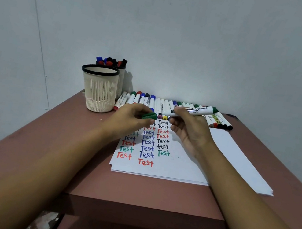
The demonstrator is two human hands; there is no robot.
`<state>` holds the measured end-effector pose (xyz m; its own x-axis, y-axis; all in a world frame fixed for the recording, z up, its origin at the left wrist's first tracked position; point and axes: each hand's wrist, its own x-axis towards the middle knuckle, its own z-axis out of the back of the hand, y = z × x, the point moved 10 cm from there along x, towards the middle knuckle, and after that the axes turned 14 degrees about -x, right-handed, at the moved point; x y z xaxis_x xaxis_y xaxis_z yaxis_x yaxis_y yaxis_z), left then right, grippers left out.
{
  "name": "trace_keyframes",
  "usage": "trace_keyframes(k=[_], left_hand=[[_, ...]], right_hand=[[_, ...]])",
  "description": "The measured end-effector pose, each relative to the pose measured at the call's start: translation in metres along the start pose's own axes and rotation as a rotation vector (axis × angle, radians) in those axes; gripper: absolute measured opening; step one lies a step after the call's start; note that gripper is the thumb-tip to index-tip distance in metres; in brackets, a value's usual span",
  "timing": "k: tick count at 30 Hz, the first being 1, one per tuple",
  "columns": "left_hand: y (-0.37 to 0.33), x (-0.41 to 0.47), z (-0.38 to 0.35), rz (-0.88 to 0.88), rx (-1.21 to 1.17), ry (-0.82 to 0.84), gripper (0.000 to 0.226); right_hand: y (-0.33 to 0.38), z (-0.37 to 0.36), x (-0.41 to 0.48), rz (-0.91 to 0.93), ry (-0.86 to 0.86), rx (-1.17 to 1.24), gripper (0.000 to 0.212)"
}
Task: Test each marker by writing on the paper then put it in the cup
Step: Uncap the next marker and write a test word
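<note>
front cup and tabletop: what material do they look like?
Front cup: looks like moulded plastic, matte cream with a black rim; slotted and mesh-patterned wall. Tabletop: probably painted wood or board, flat reddish-brown coat, scuffed at the left edge; can't be sure.

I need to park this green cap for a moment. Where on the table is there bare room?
Bare table lies left of the paper, in front of the front cup, and along the near edge between the forearms. The paper's right half is blank. Crowded: the marker row by the wall and the written columns.
</note>
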<state>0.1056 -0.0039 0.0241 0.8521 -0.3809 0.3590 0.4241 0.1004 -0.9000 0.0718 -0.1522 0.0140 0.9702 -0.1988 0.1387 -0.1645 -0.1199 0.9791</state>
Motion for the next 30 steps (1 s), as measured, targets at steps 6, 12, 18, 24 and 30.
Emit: trace_keyframes(k=[6,12,18,24,30], left_hand=[[-0.002,0.001,-0.005,-0.016,-0.083,0.032,0.016],[-0.008,-0.003,-0.010,-0.031,-0.098,0.060,0.020],[-0.007,-0.004,-0.014,-0.011,0.017,0.102,0.013],[-0.031,-0.009,-0.019,-0.281,0.260,0.007,0.020],[-0.050,-0.015,-0.029,-0.515,0.444,-0.038,0.015]], right_hand=[[0.000,-0.004,0.000,0.018,0.031,-0.054,0.016],[-0.005,-0.007,0.001,0.020,0.085,-0.183,0.012],[-0.012,-0.007,0.003,-0.014,0.123,-0.202,0.015],[-0.022,-0.004,0.006,-0.097,0.098,-0.094,0.014],[-0.027,-0.002,0.007,-0.162,0.031,0.000,0.021]])
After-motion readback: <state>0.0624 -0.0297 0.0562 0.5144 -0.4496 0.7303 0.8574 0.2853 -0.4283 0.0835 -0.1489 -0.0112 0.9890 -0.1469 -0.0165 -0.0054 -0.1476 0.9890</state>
